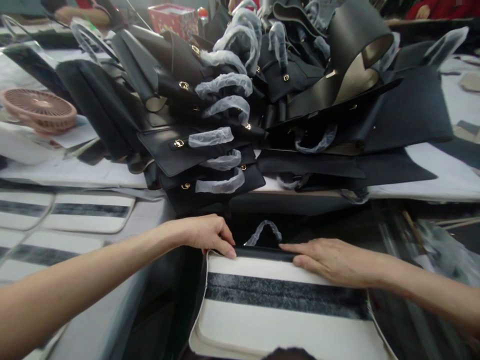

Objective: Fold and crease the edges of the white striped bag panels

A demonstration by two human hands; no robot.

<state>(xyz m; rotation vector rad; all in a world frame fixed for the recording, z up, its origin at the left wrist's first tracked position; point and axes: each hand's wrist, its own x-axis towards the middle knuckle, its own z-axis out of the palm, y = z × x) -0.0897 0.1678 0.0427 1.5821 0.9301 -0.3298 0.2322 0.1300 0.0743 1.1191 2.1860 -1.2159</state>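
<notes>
A white padded panel with a dark stripe point(277, 310) lies in front of me, its far edge bound in black. My left hand point(208, 234) presses fingertips on the panel's far left corner, thumb tucked under the edge. My right hand point(330, 260) lies flat, fingers stretched along the black far edge. Just beyond the edge stands a black bag's handle wrapped in clear plastic point(267, 231); the bag's body is hidden in shadow.
A heap of black handbags with gold clasps and plastic-wrapped handles point(225, 125) covers the table ahead. More striped white panels point(90, 212) lie at left. A pink fan point(39, 107) sits far left, a red box point(174, 19) at the back. Another person's arm shows top left.
</notes>
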